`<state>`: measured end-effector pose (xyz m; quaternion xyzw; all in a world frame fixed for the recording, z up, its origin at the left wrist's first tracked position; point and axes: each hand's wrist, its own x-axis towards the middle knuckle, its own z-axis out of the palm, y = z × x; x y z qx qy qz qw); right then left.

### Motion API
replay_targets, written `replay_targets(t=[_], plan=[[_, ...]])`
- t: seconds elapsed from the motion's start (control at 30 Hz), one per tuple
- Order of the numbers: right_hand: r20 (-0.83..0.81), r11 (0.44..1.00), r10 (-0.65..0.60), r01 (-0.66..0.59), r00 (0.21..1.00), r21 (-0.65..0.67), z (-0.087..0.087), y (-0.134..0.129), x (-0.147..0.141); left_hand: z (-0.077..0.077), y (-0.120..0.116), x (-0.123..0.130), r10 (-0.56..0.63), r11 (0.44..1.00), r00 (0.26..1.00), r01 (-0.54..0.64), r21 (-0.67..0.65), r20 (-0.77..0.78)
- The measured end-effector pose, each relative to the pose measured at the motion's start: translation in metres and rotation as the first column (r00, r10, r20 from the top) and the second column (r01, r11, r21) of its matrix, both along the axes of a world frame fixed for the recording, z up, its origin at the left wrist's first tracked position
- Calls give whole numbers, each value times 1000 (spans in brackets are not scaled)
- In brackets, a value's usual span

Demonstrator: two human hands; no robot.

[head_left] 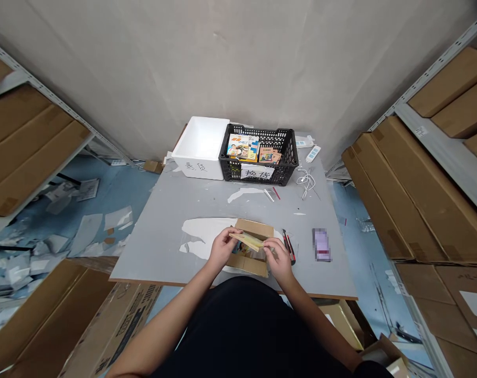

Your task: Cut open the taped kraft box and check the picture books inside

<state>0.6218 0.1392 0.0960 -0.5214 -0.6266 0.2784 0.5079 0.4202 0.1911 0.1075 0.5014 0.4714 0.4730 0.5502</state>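
Observation:
A thin yellowish book [248,241] is held over an opened small cardboard box [255,227] near the table's front edge. My left hand [223,247] grips the book's left end, and the fingers of my right hand [277,255] pinch its right end. Inside the box, partly hidden by the book, something with a coloured picture shows. Just right of my right hand lies a red and black utility knife [288,246]. Farther back, a black plastic crate [259,175] holds several books [243,146], beside a white foam box [201,167] with nothing visible inside.
The grey table [159,210] also bears a blurred purple phone-like object [322,245], a white cable [307,181], a white power strip [313,154] and a red marker-like stick [276,193]. Shelves of cartons [399,194] flank both sides; paper scraps litter the floor.

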Motion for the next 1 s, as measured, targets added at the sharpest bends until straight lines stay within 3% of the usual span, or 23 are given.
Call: replay_targets(t=[0.13,0.23,0.4,0.47,0.57,0.77,1.0], plan=[[50,998,2,-5,999,62,-2,-1,2,3,1,0,-15,998,1000,15,65,1],[-8,1000,-19,19,1000,13,-7,1,3,-2,1,0,-22,999,999,24,29,-47],[-215,956,-57,-9,975,-294,-16,10,-1,-16,3,1,-15,998,995,8,-69,-103],[-367,901,-84,-87,926,-425,-19,16,-4,-19,7,2,-15,995,995,6,-96,-99],[-537,839,-168,-165,827,-518,-21,30,-8,-21,17,6,-45,988,998,38,-151,-37],[-589,818,-203,-195,782,-541,-14,63,-3,-26,51,16,-116,951,989,136,-279,87],[-555,881,-196,-103,809,-462,-18,119,17,-27,106,30,-109,947,985,143,-287,131]])
